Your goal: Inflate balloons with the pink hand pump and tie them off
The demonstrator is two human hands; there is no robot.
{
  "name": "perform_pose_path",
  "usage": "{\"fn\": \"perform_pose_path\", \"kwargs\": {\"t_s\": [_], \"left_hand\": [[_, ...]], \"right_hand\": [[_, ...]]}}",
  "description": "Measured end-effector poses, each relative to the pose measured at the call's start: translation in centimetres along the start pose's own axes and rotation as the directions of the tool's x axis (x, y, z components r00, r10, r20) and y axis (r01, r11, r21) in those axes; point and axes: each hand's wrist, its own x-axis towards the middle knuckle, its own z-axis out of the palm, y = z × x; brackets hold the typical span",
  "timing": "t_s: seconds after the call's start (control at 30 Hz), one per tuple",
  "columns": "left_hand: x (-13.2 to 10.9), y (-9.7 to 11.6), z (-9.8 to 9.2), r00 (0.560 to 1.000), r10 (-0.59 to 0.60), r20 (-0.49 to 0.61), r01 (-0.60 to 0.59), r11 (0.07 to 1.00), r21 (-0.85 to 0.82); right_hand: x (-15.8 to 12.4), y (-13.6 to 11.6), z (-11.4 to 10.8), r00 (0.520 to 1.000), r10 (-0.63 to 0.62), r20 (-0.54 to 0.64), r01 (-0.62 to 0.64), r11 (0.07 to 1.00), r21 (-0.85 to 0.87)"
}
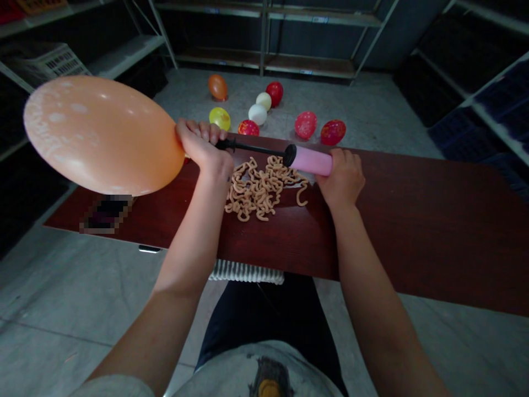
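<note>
My left hand (204, 146) is closed around the neck of a big inflated orange balloon (99, 135) and the black nozzle end of a hand pump. My right hand (343, 176) grips the rear of the pink pump barrel (309, 160). The pump's black rod (252, 148) runs between my hands, held level just above a dark red table (413, 231). Under the pump lies a heap of flat, uninflated orange balloons (260, 190).
Several inflated balloons (306, 124), red, yellow, white and orange, lie on the grey floor beyond the table. Metal shelving lines the walls. A blurred dark object (105, 212) sits on the table's left end, under the big balloon.
</note>
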Motion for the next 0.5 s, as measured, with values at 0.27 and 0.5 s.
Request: {"fn": "perform_pose_path", "kwargs": {"t_s": [0.27, 0.5], "left_hand": [[-2.0, 0.1, 0.6, 0.993, 0.0, 0.121, -0.002, 1.0, 0.021], [-3.8, -2.0, 0.5, 0.972, -0.033, 0.232, 0.007, 0.994, 0.113]], "right_hand": [[-0.3, -1.3, -0.9, 0.99, -0.087, 0.111, 0.083, 0.996, 0.044], [-1.1, -3.6, -1.8, 0.97, -0.174, 0.168, 0.148, 0.976, 0.158]]}}
